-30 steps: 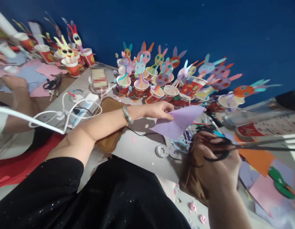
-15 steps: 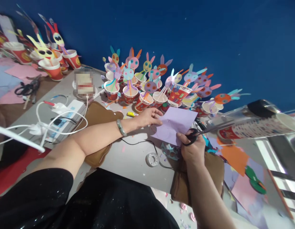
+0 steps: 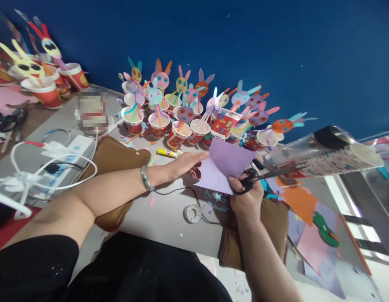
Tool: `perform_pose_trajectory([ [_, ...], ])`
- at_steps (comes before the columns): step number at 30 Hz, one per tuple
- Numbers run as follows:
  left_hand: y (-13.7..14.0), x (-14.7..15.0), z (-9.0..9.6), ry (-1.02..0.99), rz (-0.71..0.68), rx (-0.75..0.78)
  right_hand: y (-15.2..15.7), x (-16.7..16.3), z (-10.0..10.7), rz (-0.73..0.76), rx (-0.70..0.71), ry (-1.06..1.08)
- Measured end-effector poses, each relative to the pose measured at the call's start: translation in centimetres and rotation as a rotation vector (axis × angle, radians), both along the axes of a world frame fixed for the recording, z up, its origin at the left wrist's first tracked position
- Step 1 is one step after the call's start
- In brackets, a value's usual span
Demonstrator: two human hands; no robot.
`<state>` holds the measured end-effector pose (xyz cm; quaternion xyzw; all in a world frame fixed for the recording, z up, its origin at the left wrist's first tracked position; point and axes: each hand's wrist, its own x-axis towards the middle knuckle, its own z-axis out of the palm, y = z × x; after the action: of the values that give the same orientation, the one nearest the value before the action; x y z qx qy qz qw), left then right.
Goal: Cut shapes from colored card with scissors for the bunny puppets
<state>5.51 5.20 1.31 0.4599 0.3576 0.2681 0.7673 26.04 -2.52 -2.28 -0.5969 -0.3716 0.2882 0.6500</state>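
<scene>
A sheet of purple paper (image 3: 230, 159) is held up over the table, its far part bent over and darker than the near part. My left hand (image 3: 183, 165) is at the paper's left edge, fingers closed against it, partly hidden behind it. My right hand (image 3: 247, 199) grips the near right corner between thumb and fingers. The same hand keeps black-handled scissors (image 3: 249, 181), blades pointing right, away from the paper. Below the paper lie a blue cut-out piece (image 3: 217, 200) and a white tape roll (image 3: 192, 213).
Paper cups (image 3: 179, 135) with rabbit-faced figures crowd the wall side. A clear bottle (image 3: 291, 149) and stacked cups (image 3: 345, 161) lie at right, near orange paper (image 3: 299, 203) and green scissors (image 3: 326, 230). A power strip (image 3: 68, 163) with tangled cables is at left; a glue stick (image 3: 165, 153) lies beyond my left hand.
The paper has gone from nearly flat to bent over. My left hand's fingers have come in against its left edge. The view has shifted slightly right.
</scene>
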Motion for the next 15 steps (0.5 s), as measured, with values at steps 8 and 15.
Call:
perform_pose_trajectory([
  [8, -1.4, 0.0, -0.1, 0.068, -0.279, 0.009, -0.7, -0.1, 0.3, -0.068, 0.010, -0.115],
  [15, -0.7, -0.1, -0.3, 0.039, -0.187, 0.055, -0.8, -0.7, 1.0, -0.059, 0.054, -0.115],
])
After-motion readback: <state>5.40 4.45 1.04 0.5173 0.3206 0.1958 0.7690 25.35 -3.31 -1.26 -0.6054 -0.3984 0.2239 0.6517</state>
